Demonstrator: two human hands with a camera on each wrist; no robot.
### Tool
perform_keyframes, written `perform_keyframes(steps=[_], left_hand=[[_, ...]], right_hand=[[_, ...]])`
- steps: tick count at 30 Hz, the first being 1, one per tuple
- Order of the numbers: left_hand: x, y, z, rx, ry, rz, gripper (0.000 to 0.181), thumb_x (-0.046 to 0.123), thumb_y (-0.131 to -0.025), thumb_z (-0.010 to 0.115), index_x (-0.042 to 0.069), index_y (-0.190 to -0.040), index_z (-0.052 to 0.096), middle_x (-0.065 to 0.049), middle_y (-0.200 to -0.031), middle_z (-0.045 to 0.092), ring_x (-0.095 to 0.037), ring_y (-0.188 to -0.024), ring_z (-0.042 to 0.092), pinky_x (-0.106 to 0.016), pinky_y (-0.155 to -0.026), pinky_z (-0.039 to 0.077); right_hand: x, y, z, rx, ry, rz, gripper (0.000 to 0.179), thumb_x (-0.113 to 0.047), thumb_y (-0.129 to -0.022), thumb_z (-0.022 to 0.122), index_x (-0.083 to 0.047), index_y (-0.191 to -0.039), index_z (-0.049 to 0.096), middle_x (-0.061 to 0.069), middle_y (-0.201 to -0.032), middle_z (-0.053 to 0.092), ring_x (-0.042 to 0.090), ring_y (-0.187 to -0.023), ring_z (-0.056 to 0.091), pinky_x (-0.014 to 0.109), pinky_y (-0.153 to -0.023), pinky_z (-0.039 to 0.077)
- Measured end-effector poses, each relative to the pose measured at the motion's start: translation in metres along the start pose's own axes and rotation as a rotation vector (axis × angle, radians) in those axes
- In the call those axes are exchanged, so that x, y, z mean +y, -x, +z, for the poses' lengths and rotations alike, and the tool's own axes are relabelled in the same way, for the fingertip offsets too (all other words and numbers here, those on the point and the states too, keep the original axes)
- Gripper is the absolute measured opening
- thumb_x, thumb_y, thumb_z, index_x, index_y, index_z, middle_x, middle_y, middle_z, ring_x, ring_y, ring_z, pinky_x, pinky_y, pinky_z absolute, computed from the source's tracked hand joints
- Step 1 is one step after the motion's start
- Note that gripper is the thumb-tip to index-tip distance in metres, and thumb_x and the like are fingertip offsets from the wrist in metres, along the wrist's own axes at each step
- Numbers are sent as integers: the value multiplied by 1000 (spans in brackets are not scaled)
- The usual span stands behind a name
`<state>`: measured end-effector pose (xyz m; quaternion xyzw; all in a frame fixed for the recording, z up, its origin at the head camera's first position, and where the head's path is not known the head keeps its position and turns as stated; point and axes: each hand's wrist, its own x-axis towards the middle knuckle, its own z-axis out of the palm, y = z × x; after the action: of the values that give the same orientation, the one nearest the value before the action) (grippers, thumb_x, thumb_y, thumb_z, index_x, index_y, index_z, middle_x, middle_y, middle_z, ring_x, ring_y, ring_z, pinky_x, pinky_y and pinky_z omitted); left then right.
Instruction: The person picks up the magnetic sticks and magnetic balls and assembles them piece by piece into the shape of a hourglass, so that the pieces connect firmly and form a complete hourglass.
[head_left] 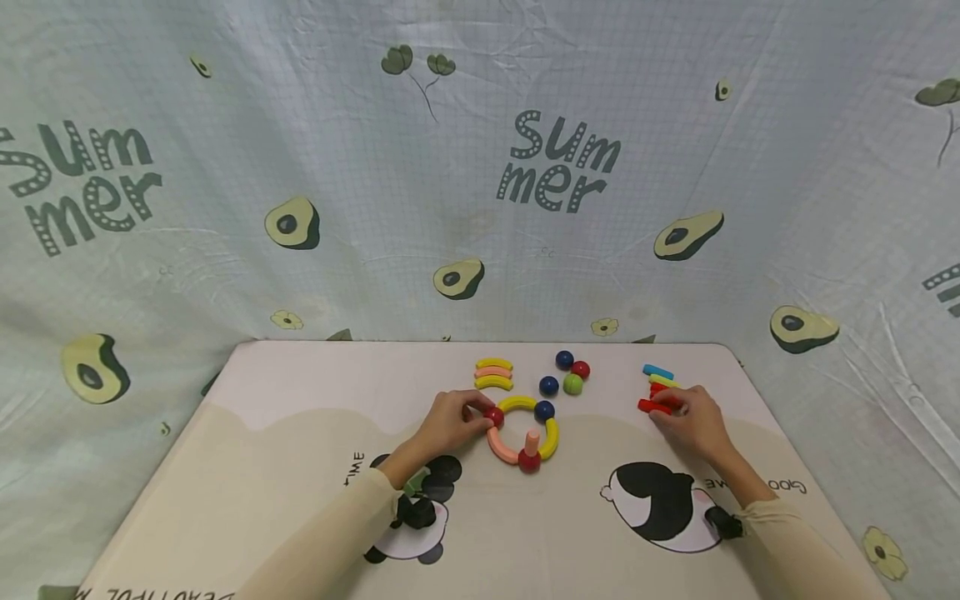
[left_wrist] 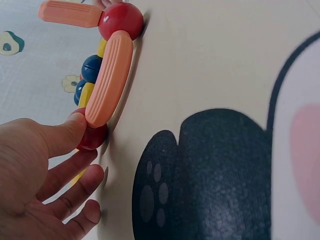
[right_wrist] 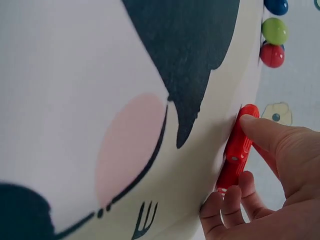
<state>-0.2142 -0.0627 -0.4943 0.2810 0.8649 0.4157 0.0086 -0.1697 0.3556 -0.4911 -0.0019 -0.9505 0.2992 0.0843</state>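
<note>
My left hand (head_left: 453,423) pinches a red ball (head_left: 492,415) at the left of a ring of toy pieces. The ring joins a yellow curved piece (head_left: 517,402), a blue ball (head_left: 544,411), a second yellow curved piece (head_left: 552,438), a nearer red ball (head_left: 529,462) and a salmon curved piece (head_left: 502,447). From the nearer ball, a salmon stick (head_left: 532,442) points up. Over at the right, my right hand (head_left: 697,421) grips a red stick (right_wrist: 242,137) between thumb and fingers, low over the table. Another red stick (head_left: 657,388) lies just behind it, partly covered.
Behind the ring lie yellow and salmon curved pieces (head_left: 493,373). Blue balls (head_left: 549,386), a green ball (head_left: 573,384) and a red ball (head_left: 581,369) sit right of them. A blue stick (head_left: 657,370) and a yellow-green stick (head_left: 663,381) lie beyond my right hand. A curtain (head_left: 375,200) hangs behind the table.
</note>
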Motion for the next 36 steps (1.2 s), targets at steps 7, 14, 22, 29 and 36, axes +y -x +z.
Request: perform_keyframes(steps=[7,14,22,29,36], left_hand=[[1,0,-1,1,0,14,22,9,-90,80,4,-111,75,-7,-101,75,-18,-76,58,-22,-67,47],[1,0,-1,3,-2,10,22,10,-90,80,4,-110,76,-7,-101,75,-17,-75,57,-22,-67,46],[1,0,0,4,-3,4,21,9,-90,80,5,-110,76,-6,-100,75,-18,-75,57,-22,-66,45],[0,1,0,9,-5,13,21,9,-90,80,5,-110,76,-7,-101,76,-17,-75,57,-22,-66,45],[-2,1,0,6,-4,17,21,10,-90,80,6,-110,76,-6,-100,76,-16,-75,58,-22,-67,46]], right_hand=[[-8,4,2,-42,15,-29,21,-6,-87,79,0,-106,73,17,-102,64,33,-94,54,34,-72,51],[-13,1,3,-93,56,-95,22,-2,-85,81,-1,-106,72,12,-98,70,28,-87,61,36,-74,54],[-15,-3,1,-159,86,-226,33,4,-85,79,-6,-116,72,13,-105,72,24,-87,61,38,-76,56],[-17,-4,1,-179,92,-248,33,5,-85,78,-5,-116,72,13,-107,71,25,-89,61,43,-79,57],[-24,-3,-1,-190,42,-236,29,-3,-87,80,-9,-114,71,8,-106,71,21,-88,61,26,-71,54]])
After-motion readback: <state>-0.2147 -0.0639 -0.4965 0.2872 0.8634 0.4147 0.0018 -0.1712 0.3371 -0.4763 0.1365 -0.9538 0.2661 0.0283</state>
